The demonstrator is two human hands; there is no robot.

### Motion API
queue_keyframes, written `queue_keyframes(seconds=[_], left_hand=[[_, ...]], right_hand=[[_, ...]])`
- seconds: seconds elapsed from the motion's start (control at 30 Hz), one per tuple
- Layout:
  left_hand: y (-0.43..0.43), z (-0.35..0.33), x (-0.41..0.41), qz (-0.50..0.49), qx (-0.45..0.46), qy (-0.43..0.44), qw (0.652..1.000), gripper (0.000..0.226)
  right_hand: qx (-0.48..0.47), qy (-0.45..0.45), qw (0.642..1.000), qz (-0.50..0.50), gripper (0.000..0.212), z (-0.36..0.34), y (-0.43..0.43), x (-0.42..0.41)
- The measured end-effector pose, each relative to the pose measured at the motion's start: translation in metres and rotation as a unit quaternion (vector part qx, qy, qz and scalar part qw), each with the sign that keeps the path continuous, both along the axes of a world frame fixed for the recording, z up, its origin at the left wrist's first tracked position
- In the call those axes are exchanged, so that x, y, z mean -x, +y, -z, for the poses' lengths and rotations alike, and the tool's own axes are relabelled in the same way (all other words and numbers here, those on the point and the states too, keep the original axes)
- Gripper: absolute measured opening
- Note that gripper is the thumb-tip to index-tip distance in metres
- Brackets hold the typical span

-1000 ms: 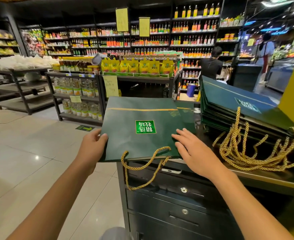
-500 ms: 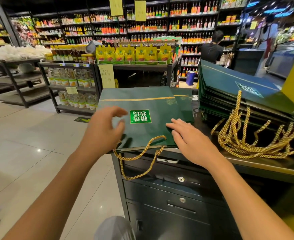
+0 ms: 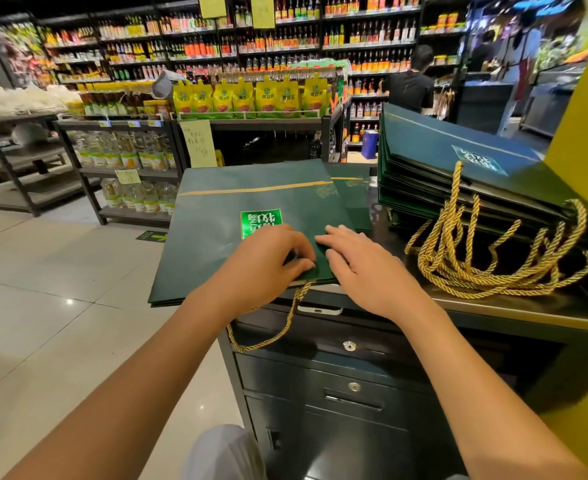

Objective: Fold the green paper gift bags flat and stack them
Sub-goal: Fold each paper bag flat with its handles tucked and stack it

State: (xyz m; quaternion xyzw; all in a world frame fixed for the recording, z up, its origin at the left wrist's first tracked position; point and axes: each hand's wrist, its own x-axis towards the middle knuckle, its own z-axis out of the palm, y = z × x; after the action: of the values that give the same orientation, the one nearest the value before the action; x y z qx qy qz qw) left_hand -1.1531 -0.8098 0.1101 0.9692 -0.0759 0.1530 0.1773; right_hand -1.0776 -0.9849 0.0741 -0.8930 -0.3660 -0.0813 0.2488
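Green gift bag (image 3: 216,244), lying flat: bright green square label (image 3: 261,218), white Chinese characters, upside down, partly covered, not legible.
Stacked bags (image 3: 424,150), top bag: pale emblem (image 3: 479,160), blurred.
Yellow pouches (image 3: 244,98) on shelf: 黄豆酱.
Yellow note (image 3: 197,143) below them: handwriting, illegible.
Shelf price tags (image 3: 134,124): unreadable.

Left edge: the flat bag (image 3: 216,244) overhangs the counter (image 3: 384,237); open floor (image 3: 43,271) beyond.
Front edge: left hand (image 3: 264,268) and right hand (image 3: 365,271) lie on the bag, close together.
Middle: narrow bare strip between the bag and the stack of bags (image 3: 434,168).
Right end: the stack fills it, rope handles (image 3: 493,271) sprawl to the front edge; yellow wall (image 3: 583,133) just beside.
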Motion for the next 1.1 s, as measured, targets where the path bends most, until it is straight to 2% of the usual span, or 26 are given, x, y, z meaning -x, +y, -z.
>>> queue_keyframes(seconds=[0.17, 0.27, 0.37, 0.47, 0.63, 0.73, 0.87, 0.97, 1.1], left_hand=[[0.007, 0.005, -0.004, -0.008, 0.048, 0.010, 0.999, 0.012], [0.013, 0.004, -0.004, -0.010, 0.155, -0.014, 0.988, 0.012], [0.020, 0.000, -0.002, -0.015, 0.273, -0.028, 0.962, 0.014], [0.024, 0.001, 0.002, -0.019, 0.316, -0.023, 0.948, 0.013], [0.031, -0.004, 0.014, -0.029, 0.295, -0.016, 0.955, 0.011], [0.049, -0.010, 0.028, -0.045, 0.237, -0.030, 0.970, 0.014], [0.080, -0.007, 0.050, -0.062, 0.193, -0.005, 0.979, 0.023], [0.098, 0.000, 0.065, -0.062, 0.120, 0.000, 0.991, 0.031], [0.105, 0.008, 0.074, -0.038, 0.080, -0.009, 0.996, 0.029]], right_hand=[[0.002, 0.007, 1.000, 0.004, 0.043, 0.001, 0.000, -0.001], [0.002, 0.010, 1.000, 0.002, 0.043, 0.001, 0.000, -0.001], [-0.001, 0.016, 1.000, 0.001, 0.043, 0.000, 0.000, -0.002], [0.001, 0.018, 1.000, 0.003, 0.043, -0.001, 0.000, -0.001], [0.004, 0.018, 1.000, 0.004, 0.043, -0.002, -0.001, 0.001], [0.000, 0.017, 1.000, 0.002, 0.042, -0.001, 0.000, 0.002], [-0.002, 0.024, 1.000, 0.001, 0.043, -0.002, 0.001, 0.001], [-0.003, 0.026, 1.000, 0.001, 0.042, -0.001, 0.001, -0.001], [-0.009, 0.028, 1.000, 0.003, 0.042, 0.000, 0.001, 0.000]])
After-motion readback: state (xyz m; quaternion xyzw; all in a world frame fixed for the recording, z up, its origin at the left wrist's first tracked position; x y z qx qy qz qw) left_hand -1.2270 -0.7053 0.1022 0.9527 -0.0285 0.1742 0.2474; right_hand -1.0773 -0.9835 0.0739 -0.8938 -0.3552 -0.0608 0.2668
